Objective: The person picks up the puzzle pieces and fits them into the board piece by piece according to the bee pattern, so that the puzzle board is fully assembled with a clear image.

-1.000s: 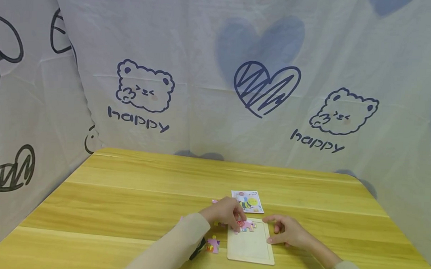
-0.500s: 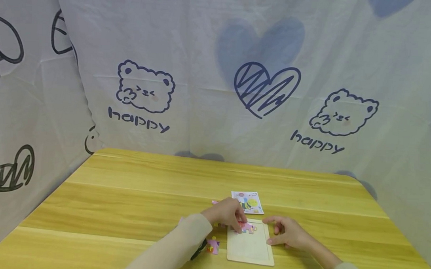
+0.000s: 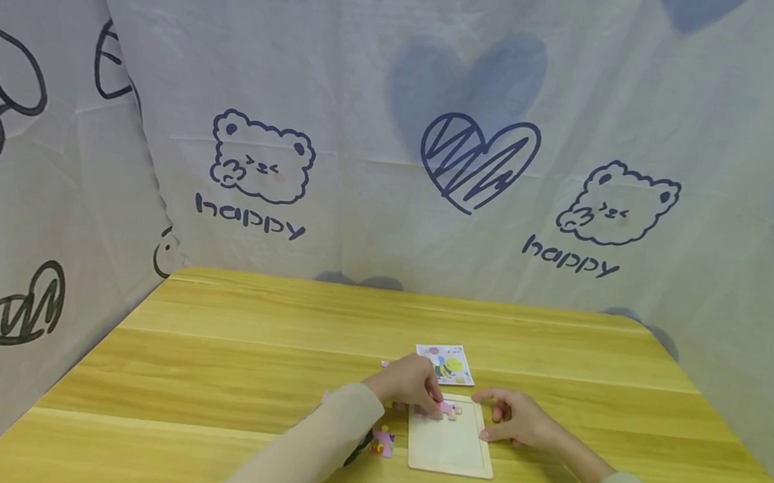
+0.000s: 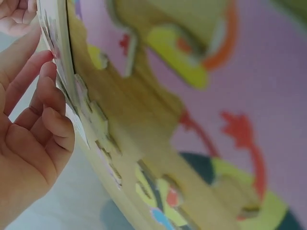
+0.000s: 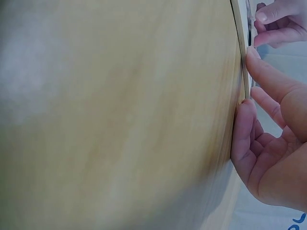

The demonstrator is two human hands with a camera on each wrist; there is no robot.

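A pale wooden puzzle tray (image 3: 446, 450) lies on the table. Near its upper left, my left hand (image 3: 414, 381) pinches a pink puzzle piece between thumb and index finger, partly hidden by the fingertips. To the right of these fingers shows a joined pink puzzle piece (image 3: 450, 410) inside the tray. The left wrist view has the left hand (image 4: 36, 115) with its other fingers curled at the tray's side. My right hand (image 3: 515, 418) touches the tray's right edge with thumb and index finger spread. In the right wrist view, the right hand (image 5: 273, 139) rests along that edge.
A picture card with a bee (image 3: 453, 364) lies behind the tray. Loose puzzle pieces lie left of the tray, among them a pink one (image 3: 383, 442); others are partly covered by the left arm. A printed cloth (image 3: 366, 91) hangs behind the wooden table (image 3: 242, 343).
My left fingertips have shifted slightly right over the pieces, covering the red pattern that showed between them earlier. The right hand and the tray have stayed in place.
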